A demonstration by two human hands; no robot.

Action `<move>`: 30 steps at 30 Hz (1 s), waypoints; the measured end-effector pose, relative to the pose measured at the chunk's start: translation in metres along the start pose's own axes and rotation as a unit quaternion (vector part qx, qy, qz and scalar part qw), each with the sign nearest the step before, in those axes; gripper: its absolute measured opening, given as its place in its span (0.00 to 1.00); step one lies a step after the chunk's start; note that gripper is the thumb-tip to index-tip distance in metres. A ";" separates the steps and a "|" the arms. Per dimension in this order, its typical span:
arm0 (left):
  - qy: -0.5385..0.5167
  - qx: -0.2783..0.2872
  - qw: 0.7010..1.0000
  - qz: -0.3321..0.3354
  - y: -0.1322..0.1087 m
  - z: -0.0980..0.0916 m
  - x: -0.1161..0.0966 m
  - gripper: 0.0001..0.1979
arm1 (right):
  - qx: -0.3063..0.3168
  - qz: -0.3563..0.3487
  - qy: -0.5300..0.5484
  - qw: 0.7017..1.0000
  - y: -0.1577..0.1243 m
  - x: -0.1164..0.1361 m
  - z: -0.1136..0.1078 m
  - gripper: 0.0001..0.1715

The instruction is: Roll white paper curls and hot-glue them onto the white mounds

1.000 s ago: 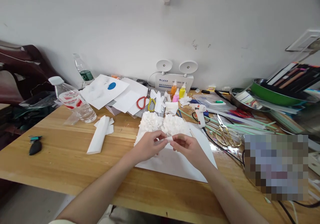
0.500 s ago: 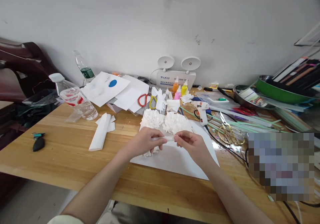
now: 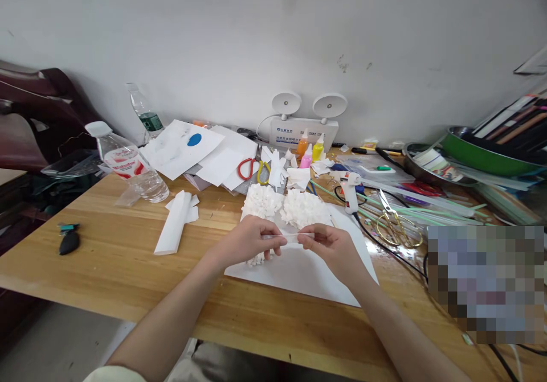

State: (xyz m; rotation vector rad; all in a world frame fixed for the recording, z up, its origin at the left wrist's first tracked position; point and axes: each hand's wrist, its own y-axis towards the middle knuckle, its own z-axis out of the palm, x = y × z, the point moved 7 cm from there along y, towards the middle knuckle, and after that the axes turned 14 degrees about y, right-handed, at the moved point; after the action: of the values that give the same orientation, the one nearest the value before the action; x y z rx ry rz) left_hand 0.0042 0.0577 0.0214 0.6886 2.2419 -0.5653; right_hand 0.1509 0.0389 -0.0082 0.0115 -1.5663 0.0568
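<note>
My left hand [image 3: 250, 243] and my right hand [image 3: 330, 246] meet over a white sheet of paper [image 3: 307, 274] on the wooden table [image 3: 106, 262]. Both pinch the ends of a small white paper strip [image 3: 294, 237] stretched between their fingertips. Just behind the hands lie two fluffy white paper flowers [image 3: 284, 205]. A bit of fringed white paper shows under my left hand.
A water bottle [image 3: 128, 165] lies at the left, with a folded white paper [image 3: 175, 231] beside it. Red and yellow scissors [image 3: 252, 170], paint bottles [image 3: 308, 151], a glue gun [image 3: 351, 191] and gold scissors [image 3: 395, 225] crowd the back. A black object [image 3: 68, 242] sits far left.
The strip between my fingers has been drawn out longer and thinner. My hands have stayed over the white sheet; the view has shifted slightly.
</note>
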 end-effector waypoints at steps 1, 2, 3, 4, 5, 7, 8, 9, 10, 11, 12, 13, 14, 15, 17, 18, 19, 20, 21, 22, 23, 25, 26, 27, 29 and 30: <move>0.002 -0.001 1.000 -0.003 0.000 -0.002 0.001 0.14 | -0.004 -0.001 0.005 1.000 0.001 0.000 -0.002 0.13; 0.005 -0.002 1.000 -0.007 -0.001 -0.005 0.001 0.14 | -0.007 -0.003 0.010 1.000 0.002 -0.001 -0.003 0.14; 0.012 -0.005 1.000 -0.010 -0.002 -0.008 0.002 0.14 | -0.011 -0.005 0.016 1.000 0.002 0.000 -0.005 0.14; 0.021 -0.011 1.000 -0.013 -0.002 -0.012 0.003 0.14 | -0.018 -0.007 0.023 1.000 0.003 0.000 -0.007 0.15; 0.029 -0.020 0.999 -0.017 -0.003 -0.017 0.004 0.14 | -0.028 -0.009 0.030 0.999 0.003 0.001 -0.010 0.15; 0.038 -0.046 0.998 -0.028 -0.006 -0.028 0.007 0.14 | -0.052 -0.013 0.049 0.997 0.004 0.004 -0.015 0.15; 0.036 -0.060 0.997 -0.034 -0.007 -0.032 0.009 0.14 | -0.062 -0.014 0.063 0.996 0.004 0.005 -0.017 0.15; 0.032 -0.072 0.996 -0.041 -0.008 -0.037 0.010 0.14 | -0.070 -0.012 0.075 0.995 0.003 0.006 -0.019 0.15; 0.027 -0.080 0.995 -0.045 -0.009 -0.040 0.011 0.14 | -0.076 -0.011 0.087 0.993 0.003 0.007 -0.021 0.15; 0.023 -0.084 0.995 -0.048 -0.010 -0.042 0.012 0.14 | -0.080 -0.009 0.096 0.992 0.003 0.008 -0.022 0.15; 0.021 -0.084 0.995 -0.050 -0.010 -0.043 0.012 0.14 | -0.083 -0.008 0.103 0.991 0.003 0.009 -0.023 0.15; 0.021 -0.083 0.995 -0.049 -0.010 -0.043 0.013 0.14 | -0.086 -0.006 0.109 0.990 0.003 0.009 -0.024 0.14; 0.022 -0.082 0.995 -0.048 -0.010 -0.043 0.013 0.14 | -0.088 -0.004 0.113 0.990 0.003 0.009 -0.024 0.14; 0.023 -0.081 0.995 -0.047 -0.010 -0.043 0.013 0.14 | -0.088 -0.002 0.117 0.989 0.003 0.008 -0.024 0.13; 0.025 -0.079 0.996 -0.045 -0.010 -0.044 0.015 0.14 | -0.087 0.000 0.125 0.988 0.004 0.006 -0.024 0.13; 0.030 -0.086 0.995 -0.043 -0.010 -0.045 0.015 0.14 | -0.084 0.000 0.128 0.988 0.005 0.005 -0.024 0.13; 0.039 -0.101 0.993 -0.039 -0.010 -0.046 0.015 0.14 | -0.080 0.000 0.129 0.988 0.005 0.005 -0.023 0.13; 0.055 -0.124 0.990 -0.030 -0.010 -0.049 0.014 0.14 | -0.075 -0.002 0.127 0.989 0.005 0.004 -0.022 0.13; 0.076 -0.153 0.985 -0.014 -0.010 -0.051 0.011 0.14 | -0.070 -0.003 0.123 0.990 0.005 0.003 -0.021 0.13; 0.100 -0.182 0.978 0.009 -0.010 -0.051 0.006 0.15 | -0.062 -0.004 0.116 0.991 0.005 0.002 -0.019 0.13; 0.126 -0.203 0.971 0.036 -0.011 -0.049 0.000 0.16 | -0.053 -0.007 0.106 0.993 0.004 0.002 -0.016 0.12; 0.169 -0.198 0.961 0.094 -0.010 -0.035 -0.013 0.17 | -0.029 -0.015 0.081 0.996 0.002 0.002 -0.008 0.11; 0.188 -0.176 0.960 0.111 -0.008 -0.026 -0.018 0.18 | -0.016 -0.020 0.069 0.997 0.001 0.002 -0.004 0.11; 0.202 -0.154 0.959 0.124 -0.007 -0.016 -0.022 0.17 | -0.003 -0.025 0.060 0.998 -0.001 0.003 0.000 0.10; 0.212 -0.139 0.958 0.135 -0.005 -0.005 -0.026 0.13 | 0.014 -0.030 0.051 0.998 -0.003 0.005 0.007 0.09; 0.208 -0.141 0.958 0.136 -0.004 -0.002 -0.028 0.11 | 0.018 -0.030 0.052 0.998 -0.004 0.005 0.009 0.09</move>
State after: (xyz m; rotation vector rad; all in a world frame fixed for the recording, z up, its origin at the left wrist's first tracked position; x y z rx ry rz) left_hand 0.0173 0.0473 0.0438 1.0146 2.4808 0.0464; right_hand 0.1421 0.0348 -0.0029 0.0818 -1.4601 0.0378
